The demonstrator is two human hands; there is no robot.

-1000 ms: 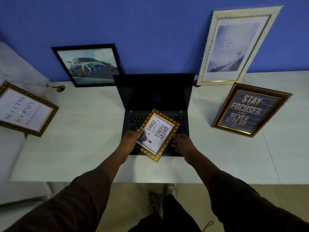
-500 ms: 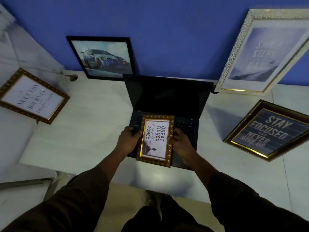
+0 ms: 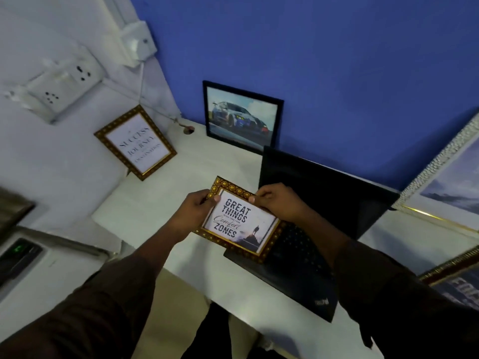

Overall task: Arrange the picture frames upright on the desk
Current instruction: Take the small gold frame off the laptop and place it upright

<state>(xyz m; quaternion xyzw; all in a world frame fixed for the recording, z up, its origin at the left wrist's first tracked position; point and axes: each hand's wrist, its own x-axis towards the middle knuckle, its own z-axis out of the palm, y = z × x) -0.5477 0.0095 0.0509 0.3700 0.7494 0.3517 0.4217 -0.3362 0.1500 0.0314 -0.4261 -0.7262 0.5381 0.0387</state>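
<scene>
Five picture frames in sight, one laptop, two hands, all over one white desk [image 3: 160, 203]. The small gold frame [image 3: 239, 220] is the one in play: an ornate gilt border studded with round bosses, a print inside reading "GREAT THINGS never come from Comfort ZONES" beside a tiny figure on a peak. It is held up off the desk, face tilted to the wearer, above the near left corner of the open black laptop [image 3: 311, 229]. The left hand [image 3: 197, 211] pinches the frame's upper left corner, thumb on the front; the right hand [image 3: 278, 203] grips the top edge, thumb on the glass, fingers curled behind. At ten o'clock from it, a gold frame with "SUCCESS" lettering [image 3: 136, 142] stands by the white side wall. At twelve o'clock, a black frame with a car picture [image 3: 242, 116] leans on the blue wall. At three o'clock, a large pale textured frame [image 3: 445, 177] is cut off by the edge. At four o'clock, a dark frame with gold trim [image 3: 456, 278] shows only in part.
</scene>
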